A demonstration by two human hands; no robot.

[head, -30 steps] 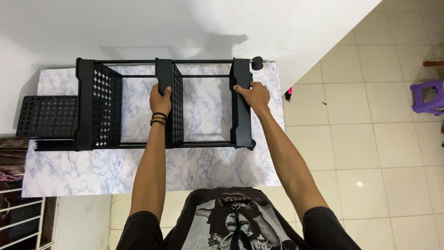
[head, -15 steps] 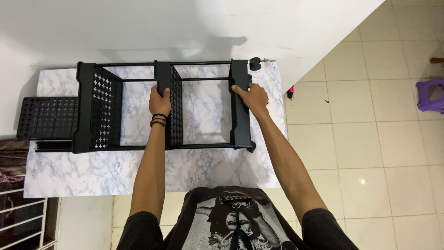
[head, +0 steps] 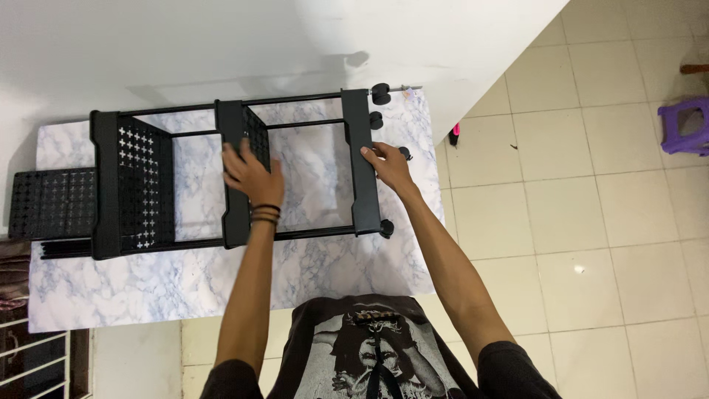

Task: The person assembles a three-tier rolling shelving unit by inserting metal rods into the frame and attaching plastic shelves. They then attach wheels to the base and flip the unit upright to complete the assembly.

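A black three-tier rack on casters is lying on its side across the marble-patterned worktop, its perforated shelves standing on edge and thin rods linking them. The person is leaning over it with both arms stretched out. The left hand is resting against the middle shelf, fingers spread wide and flat, its grip apart rather than closed on the panel; dark bands are circling that wrist. The right hand is pressing on the end shelf, fingers curled over its edge, though I cannot tell whether that grip is truly clamped. Small black casters are sticking out just beside that end shelf. A loose perforated panel is lying at the far left, touching the rack. A purple stool is standing well apart on the tiled floor.
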